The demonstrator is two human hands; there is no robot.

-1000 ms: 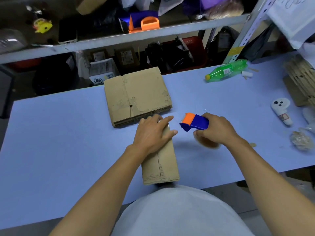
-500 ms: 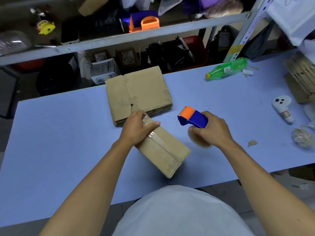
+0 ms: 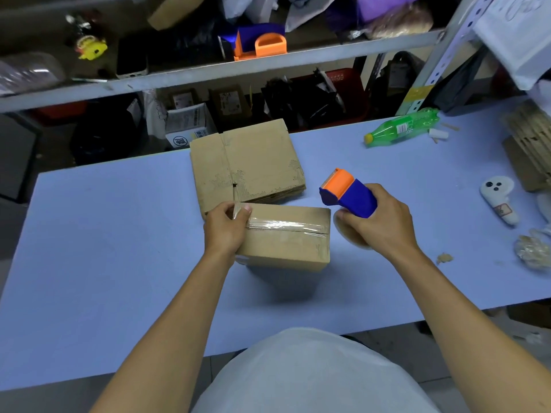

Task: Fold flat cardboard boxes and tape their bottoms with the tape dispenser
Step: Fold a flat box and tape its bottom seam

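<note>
Head view | folded box table centre, tape strip along its seam | left hand grips box's 9 o'clock end, thumb on tape | right hand holds tape dispenser at 3 o'clock – clear of box | flat stack at 12 | risk – tape end lifts if not pressed down

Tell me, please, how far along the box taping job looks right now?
Done: clear tape runs along the seam of the folded box. In hand: the left hand presses its tape end; the right hand grips the tape dispenser. Left: the flat box stack.
</note>
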